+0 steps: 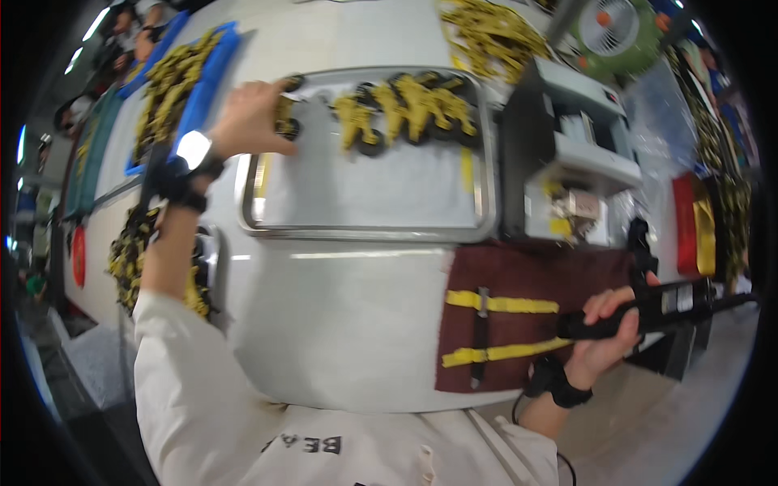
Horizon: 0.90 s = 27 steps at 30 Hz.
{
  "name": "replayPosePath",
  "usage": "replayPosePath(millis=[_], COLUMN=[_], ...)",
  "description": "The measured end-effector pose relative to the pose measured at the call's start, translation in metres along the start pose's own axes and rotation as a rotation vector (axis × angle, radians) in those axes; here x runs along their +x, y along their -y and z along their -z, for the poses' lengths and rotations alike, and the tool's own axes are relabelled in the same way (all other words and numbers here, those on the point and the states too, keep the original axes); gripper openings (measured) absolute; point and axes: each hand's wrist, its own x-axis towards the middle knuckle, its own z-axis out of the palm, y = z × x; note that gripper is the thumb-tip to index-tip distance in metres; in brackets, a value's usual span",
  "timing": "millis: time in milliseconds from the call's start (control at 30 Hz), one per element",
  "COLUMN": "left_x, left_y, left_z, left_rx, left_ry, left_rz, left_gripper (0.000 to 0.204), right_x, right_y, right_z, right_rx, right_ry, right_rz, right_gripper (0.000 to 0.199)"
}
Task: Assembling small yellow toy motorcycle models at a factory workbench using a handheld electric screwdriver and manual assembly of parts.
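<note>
Left hand: The left hand (250,121) is up at the top left corner of the tray. Its thumb and fingers curve around one small bundle. I cannot tell if they squeeze it.
Small bundle: This yellow and black bundle (284,118) is between the left thumb and fingertips, well apart from the right hand.
Right hand: The right hand (606,340) is closed around a long black tool (655,314), low on the right side.
Tool tip: It points left, over the edge of the dark red mat (527,271), near the yellow straps.
Yellow straps: Two yellow straps (523,305) lie across the mat, with a black strip (480,336) crossing them. They are just left of the right hand.
Tray: The shiny metal tray (369,234) has a white sheet (373,198) inside. More yellow and black bundles (409,109) lie in a row along its top, to the right of the left hand.
Around: A blue bin (217,74) full of yellow and black pieces is left of the tray. A grey box (596,162) stands to its right.
</note>
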Motion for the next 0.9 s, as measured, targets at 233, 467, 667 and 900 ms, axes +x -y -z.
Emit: replayPosePath(millis=[233,467,667,900], left_x=[-0.138,-0.116,-0.112,-0.12], left_y=[-0.224,-0.296,-0.285,-0.303], left_z=[0.04,-0.03,-0.051,-0.06], left_rx=[-0.575,-0.558,-0.561,-0.547], left_ry=[-0.327,0.008,-0.046,-0.126], left_rz=[-0.687,-0.672,-0.708,-0.649], left_gripper=[0.114,0.12,0.116,0.114], right_x=[0.025,0.091,0.088,0.008], right_y=[0.057,0.037,0.013,0.037], right_z=[-0.033,-0.071,-0.067,-0.028], right_rx=[0.339,0.185,-0.089,0.161], right_ry=[0.309,0.344,0.302,0.601], right_rz=[0.489,0.288,0.241,0.316], right_gripper=[0.08,0.066,0.063,0.09])
